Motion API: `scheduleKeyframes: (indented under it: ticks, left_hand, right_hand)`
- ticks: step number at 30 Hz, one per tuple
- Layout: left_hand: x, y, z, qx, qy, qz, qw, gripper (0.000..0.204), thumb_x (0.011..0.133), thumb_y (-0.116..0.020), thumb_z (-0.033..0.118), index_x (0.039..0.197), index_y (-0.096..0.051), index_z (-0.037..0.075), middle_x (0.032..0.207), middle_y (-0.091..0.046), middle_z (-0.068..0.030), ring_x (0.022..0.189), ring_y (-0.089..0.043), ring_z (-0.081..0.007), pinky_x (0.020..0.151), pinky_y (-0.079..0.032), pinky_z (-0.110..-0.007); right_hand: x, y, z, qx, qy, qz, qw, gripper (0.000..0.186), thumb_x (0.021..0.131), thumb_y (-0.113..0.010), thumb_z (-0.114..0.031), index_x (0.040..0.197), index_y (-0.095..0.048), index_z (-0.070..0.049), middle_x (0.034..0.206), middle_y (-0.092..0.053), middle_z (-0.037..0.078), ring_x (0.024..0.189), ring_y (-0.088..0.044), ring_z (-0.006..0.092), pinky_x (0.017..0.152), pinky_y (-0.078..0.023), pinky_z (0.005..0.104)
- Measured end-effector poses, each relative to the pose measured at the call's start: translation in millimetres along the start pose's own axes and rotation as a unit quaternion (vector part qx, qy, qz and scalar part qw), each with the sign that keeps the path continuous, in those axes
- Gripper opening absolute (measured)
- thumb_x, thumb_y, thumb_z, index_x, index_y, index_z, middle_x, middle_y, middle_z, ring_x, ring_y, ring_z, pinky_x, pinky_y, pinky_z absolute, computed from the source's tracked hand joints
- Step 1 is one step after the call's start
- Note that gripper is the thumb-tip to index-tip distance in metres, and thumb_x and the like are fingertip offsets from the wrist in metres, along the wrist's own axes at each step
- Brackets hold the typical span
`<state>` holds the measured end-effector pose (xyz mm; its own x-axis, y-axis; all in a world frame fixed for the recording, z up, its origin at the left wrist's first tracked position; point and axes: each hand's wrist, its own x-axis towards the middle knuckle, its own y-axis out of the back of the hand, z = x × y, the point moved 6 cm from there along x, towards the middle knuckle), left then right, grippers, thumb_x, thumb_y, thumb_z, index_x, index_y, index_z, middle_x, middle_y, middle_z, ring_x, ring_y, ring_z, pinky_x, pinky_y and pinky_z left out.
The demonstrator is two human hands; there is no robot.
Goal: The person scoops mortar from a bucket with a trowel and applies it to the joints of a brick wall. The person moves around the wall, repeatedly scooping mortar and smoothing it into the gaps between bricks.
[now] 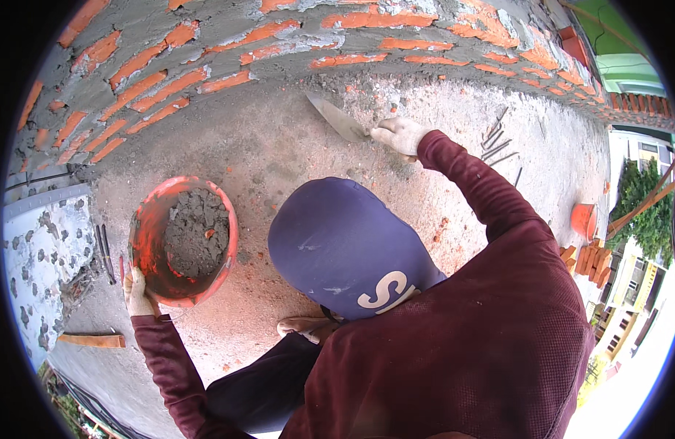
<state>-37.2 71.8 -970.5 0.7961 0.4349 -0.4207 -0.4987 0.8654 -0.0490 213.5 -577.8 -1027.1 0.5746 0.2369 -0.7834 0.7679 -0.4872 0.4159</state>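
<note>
My left hand [138, 291], in a pale glove, grips the near left rim of an orange bucket [221, 267] that holds grey wet mortar [198, 230]. My right hand [400, 135], gloved as well, is closed on the handle of a metal trowel [336, 117]. The blade points up-left, low over the concrete floor [272, 154] near the foot of the brick wall [374, 40], whose courses have rough grey joints. A blue cap [345, 241] fills the middle of the view, above maroon-clad shoulders. A bare foot [297, 327] shows below it.
Thin dark rods [498, 146] lie right of the trowel. A second orange bucket [582, 219] and stacked bricks [592, 265] stand at the right edge, before greenery and buildings. At left are a speckled white surface [41, 271], a wooden strip [92, 341] and dark bars [103, 252].
</note>
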Motion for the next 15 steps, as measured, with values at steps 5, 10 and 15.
scheduleKeyframes:
  ticks: [5,10,15]
  left_hand:
    - [-3,-20,14,0.004,-0.003,-0.001,1.0,0.028,0.101,-0.061,0.022,0.12,-0.059,0.002,0.121,-0.065,-0.0088,0.112,-0.061,-0.0202,0.101,-0.047,-0.038]
    - [5,-21,12,-0.024,0.002,-0.035,0.999,0.041,0.102,-0.059,0.023,0.135,-0.052,0.0,0.133,-0.059,-0.0121,0.124,-0.057,-0.0252,0.108,-0.043,-0.042]
    - [11,-30,15,-0.049,0.017,-0.025,0.998,0.048,0.103,-0.057,0.021,0.143,-0.045,-0.002,0.141,-0.054,-0.0139,0.129,-0.053,-0.0269,0.111,-0.041,-0.044]
  right_hand:
    - [-11,7,30,-0.407,0.152,-0.02,0.901,0.045,0.099,-0.051,-0.044,0.122,-0.065,-0.008,0.1,-0.071,0.02,0.098,-0.067,0.0415,0.088,-0.052,0.0479]
    - [46,68,-5,-0.426,0.15,0.041,0.891,0.043,0.098,-0.051,-0.043,0.122,-0.066,-0.01,0.101,-0.072,0.02,0.098,-0.068,0.0391,0.086,-0.053,0.0472]
    - [87,94,-57,-0.456,0.183,0.094,0.866,0.042,0.098,-0.05,-0.044,0.108,-0.069,-0.009,0.096,-0.071,0.02,0.094,-0.068,0.0401,0.085,-0.053,0.0486]
